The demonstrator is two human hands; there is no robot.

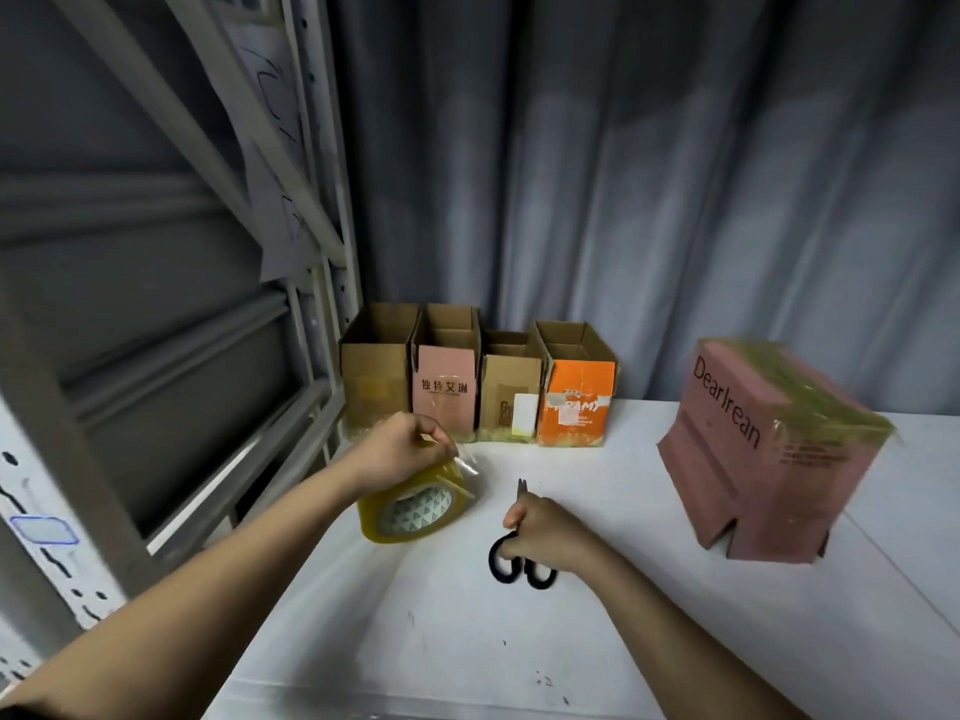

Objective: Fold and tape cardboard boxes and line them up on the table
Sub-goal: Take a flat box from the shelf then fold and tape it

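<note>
The right hand [540, 532] curls round black-handled scissors [522, 561] on the white table [415, 641]. Just left, the left hand [402, 446] pinches the loose end of a yellowish clear tape roll [415, 506]. Beyond-right stands a pink taped cardboard box [769, 454]. That film could easily fold back and stick to itself.

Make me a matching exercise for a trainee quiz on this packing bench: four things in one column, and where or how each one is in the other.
Things:
1. tape roll
2. scissors
3. orange box
4. pink Dearlrean box

Places or states:
A. apart on the right of the table, taped on top
B. right end of the back row, open on top
C. gripped by the right hand
D. under the left hand, which pinches its loose end

Pairs: 1-D, 2-C, 3-B, 4-A
</note>
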